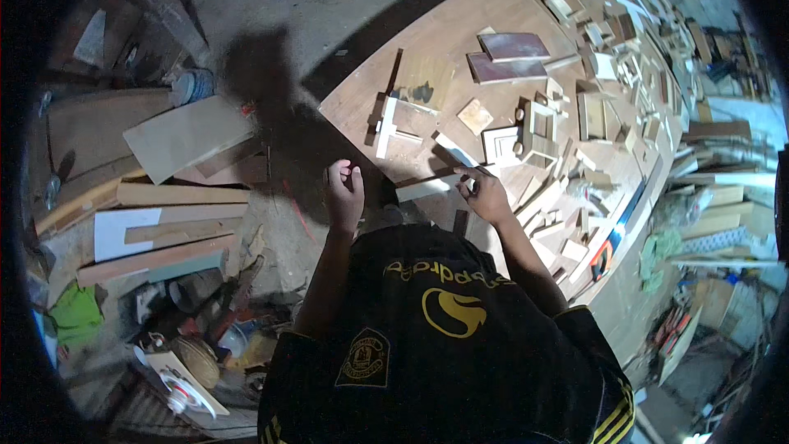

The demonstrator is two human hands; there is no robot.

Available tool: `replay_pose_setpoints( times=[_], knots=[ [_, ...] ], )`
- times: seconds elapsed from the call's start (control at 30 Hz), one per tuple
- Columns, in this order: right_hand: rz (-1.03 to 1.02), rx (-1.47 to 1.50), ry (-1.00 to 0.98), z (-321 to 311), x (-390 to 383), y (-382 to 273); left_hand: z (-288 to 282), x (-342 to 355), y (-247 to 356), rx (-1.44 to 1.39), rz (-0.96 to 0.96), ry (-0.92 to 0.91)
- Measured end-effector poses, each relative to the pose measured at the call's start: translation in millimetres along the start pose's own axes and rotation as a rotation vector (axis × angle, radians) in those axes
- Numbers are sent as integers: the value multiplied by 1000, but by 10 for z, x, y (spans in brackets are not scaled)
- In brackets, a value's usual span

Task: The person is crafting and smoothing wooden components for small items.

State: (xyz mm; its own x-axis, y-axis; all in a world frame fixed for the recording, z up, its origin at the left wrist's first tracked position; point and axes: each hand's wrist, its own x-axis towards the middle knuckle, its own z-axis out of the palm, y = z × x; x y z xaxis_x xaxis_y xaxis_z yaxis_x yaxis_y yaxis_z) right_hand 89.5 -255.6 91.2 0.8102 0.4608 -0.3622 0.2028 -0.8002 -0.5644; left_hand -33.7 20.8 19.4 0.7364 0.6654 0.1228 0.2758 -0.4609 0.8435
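Note:
My left hand (344, 193) is raised off the table's near corner, its fingers loosely curled and apart, with nothing visible in them. My right hand (483, 196) is at the table's near edge, fingers curled; whatever they may grip is too small to make out. Beside it lie a white strip (423, 189) and a narrow pale piece (450, 146). Farther up the plywood table (362, 94) are a white-and-wood jointed piece (386, 127), a square block (475, 117), a framed white panel (500, 145) and a small open wooden box (540, 123).
Dark reddish boards (505, 67), many small wooden parts and an orange-handled saw (604, 255) cover the table's right side. Stacked offcuts (164, 230), a green cloth (76, 312) and clutter lie on the left floor. More timber (715, 197) is piled at the right.

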Motion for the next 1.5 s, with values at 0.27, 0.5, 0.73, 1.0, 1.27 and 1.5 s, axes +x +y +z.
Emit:
replay_pose_setpoints(
  times=[0.27,0.5,0.73,1.0,1.27,1.5],
  knots=[
    [34,233,105,151,-761,94,27,90,385,34,133,-73],
    [97,378,368,176,-1397,161,-118,-106,1086,109,582,-301],
    [60,585,508,130,-2343,8,67,-968,1575,-266,414,-926],
    [206,828,833,889,-4036,593,50,-2250,1928,-288,399,-1322],
    [376,869,1135,1462,-5329,517,49,-3236,2108,-102,526,-1585],
    [572,892,1209,1768,-5854,363,138,-3754,2302,-121,657,-1787]
  ],
)
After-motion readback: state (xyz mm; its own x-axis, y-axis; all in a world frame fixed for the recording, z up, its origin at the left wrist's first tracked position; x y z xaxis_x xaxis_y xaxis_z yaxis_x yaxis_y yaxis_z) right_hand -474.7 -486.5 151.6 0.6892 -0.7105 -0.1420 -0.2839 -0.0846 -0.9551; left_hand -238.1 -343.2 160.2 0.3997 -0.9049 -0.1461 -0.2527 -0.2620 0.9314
